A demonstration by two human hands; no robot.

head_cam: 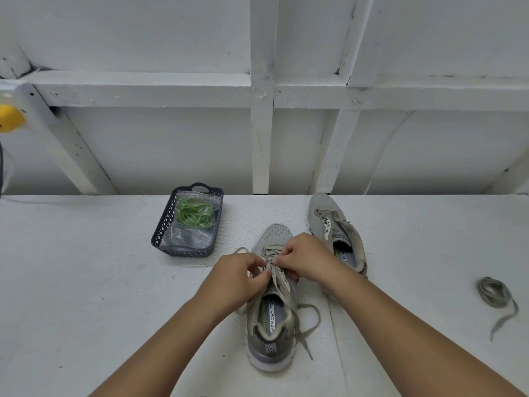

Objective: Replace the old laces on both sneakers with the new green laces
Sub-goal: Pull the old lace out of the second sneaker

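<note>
A grey sneaker (pixel 272 333) stands in front of me, toe pointing away, with its old grey lace (pixel 279 277) still threaded; loose ends trail to its right. My left hand (pixel 242 275) and my right hand (pixel 303 257) both pinch that lace over the upper eyelets. A second grey sneaker (pixel 335 224) lies behind and to the right with no lace in it. One removed grey lace (pixel 493 293) lies coiled at the far right. The new green laces (pixel 194 214) sit in a clear bag inside a dark basket (pixel 164 224).
Everything rests on a white textured surface (pixel 86 282). A white framed wall (pixel 262 124) rises right behind it. A yellow object (pixel 10 118) shows at the far left edge.
</note>
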